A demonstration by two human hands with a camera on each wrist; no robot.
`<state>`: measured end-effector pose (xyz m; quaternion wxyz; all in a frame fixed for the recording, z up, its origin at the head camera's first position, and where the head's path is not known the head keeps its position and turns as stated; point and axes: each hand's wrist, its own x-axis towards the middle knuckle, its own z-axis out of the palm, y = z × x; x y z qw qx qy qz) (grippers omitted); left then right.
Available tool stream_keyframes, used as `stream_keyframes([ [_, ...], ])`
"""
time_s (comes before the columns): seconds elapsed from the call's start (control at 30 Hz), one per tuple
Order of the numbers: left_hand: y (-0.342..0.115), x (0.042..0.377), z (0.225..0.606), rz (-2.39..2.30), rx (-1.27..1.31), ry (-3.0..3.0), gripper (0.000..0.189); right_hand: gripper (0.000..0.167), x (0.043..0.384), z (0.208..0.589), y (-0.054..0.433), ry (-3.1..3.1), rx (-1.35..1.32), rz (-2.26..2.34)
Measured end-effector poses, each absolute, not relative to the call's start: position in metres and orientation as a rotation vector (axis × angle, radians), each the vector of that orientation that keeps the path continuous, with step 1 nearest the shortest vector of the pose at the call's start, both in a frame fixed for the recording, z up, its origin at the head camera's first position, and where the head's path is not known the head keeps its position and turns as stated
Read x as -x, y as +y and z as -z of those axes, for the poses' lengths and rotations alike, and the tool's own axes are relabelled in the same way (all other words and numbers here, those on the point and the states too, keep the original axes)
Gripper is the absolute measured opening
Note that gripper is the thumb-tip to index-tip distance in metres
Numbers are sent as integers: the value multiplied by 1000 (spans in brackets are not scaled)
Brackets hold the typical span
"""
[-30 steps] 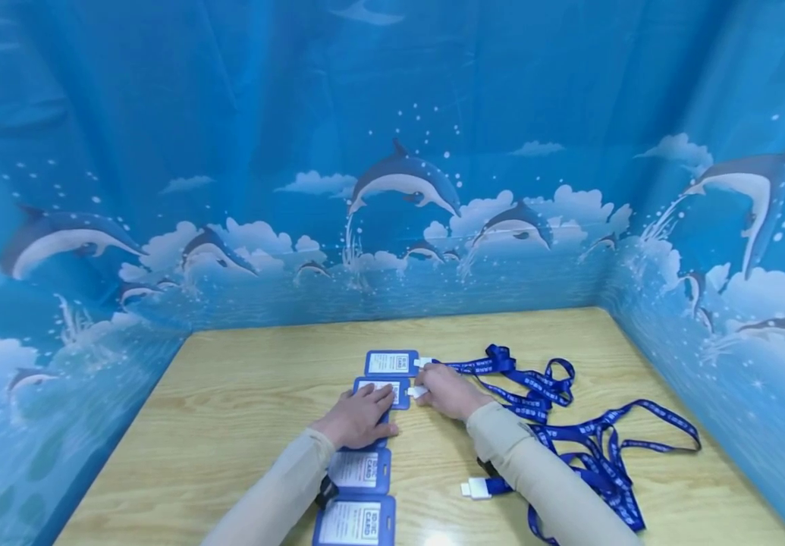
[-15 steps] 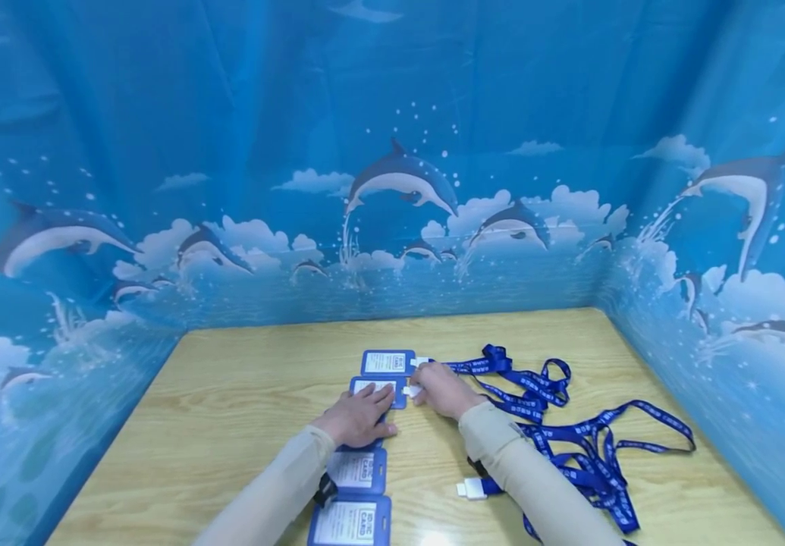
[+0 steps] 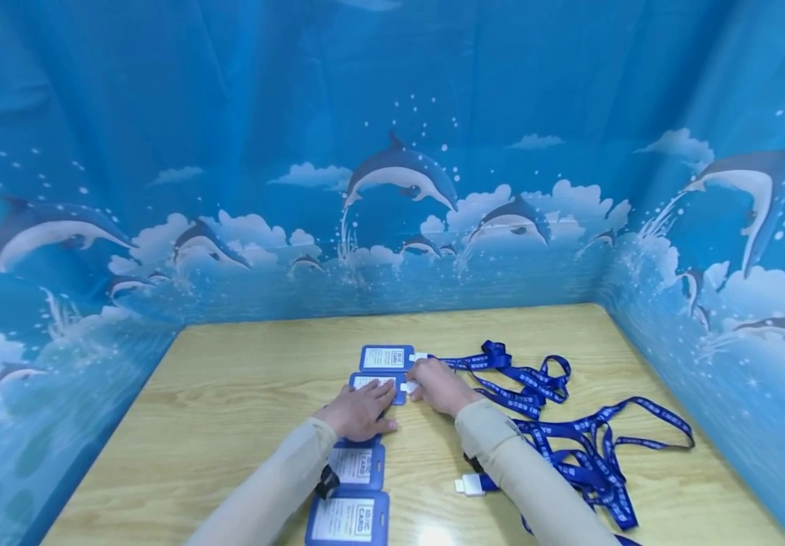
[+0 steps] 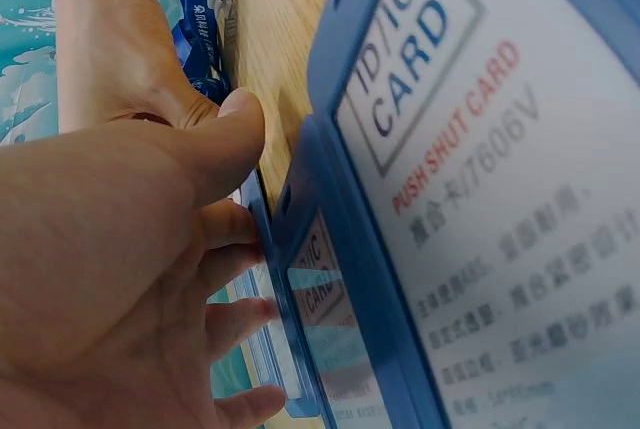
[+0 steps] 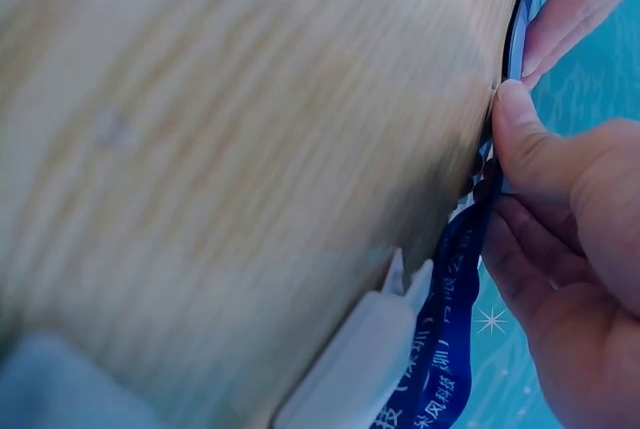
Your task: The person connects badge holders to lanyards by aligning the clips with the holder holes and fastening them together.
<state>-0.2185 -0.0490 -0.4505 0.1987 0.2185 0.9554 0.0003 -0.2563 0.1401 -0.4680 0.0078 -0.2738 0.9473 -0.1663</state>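
Note:
My left hand lies with straight, spread fingers on a blue card holder, the second from the back in a column of several. In the left wrist view its fingertips press along that row. At the holder's right end my right hand pinches the white clip of a blue lanyard between thumb and fingers. The clip overlaps the slotted edge; its inner part is hidden by the fingers. The rearmost holder has a white lanyard clip at its slot. My left hand mostly covers the third holder.
Two more card holders, one behind the nearest, lie closer to me. Another white clip rests right of them on the wooden table. Blue lanyards lie tangled at the right. A dolphin-print curtain surrounds the table.
The white clip in my right hand has shifted slightly left, over the holder's slotted edge. My left hand stays on the holder. The head view has moved a little.

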Motion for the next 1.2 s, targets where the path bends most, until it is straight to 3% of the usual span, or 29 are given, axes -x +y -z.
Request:
stream_keyframes([
  [0.63,-52,222,447,-44,-710,2729,74,32,256,465,142,2919,832,479],
  [0.97,-47,222,449,-64,-698,2746,75,53,246,449,156,2945,759,515],
  [1.2,-44,224,455,-53,-703,2817,67,43,238,419,171,3036,784,596],
])
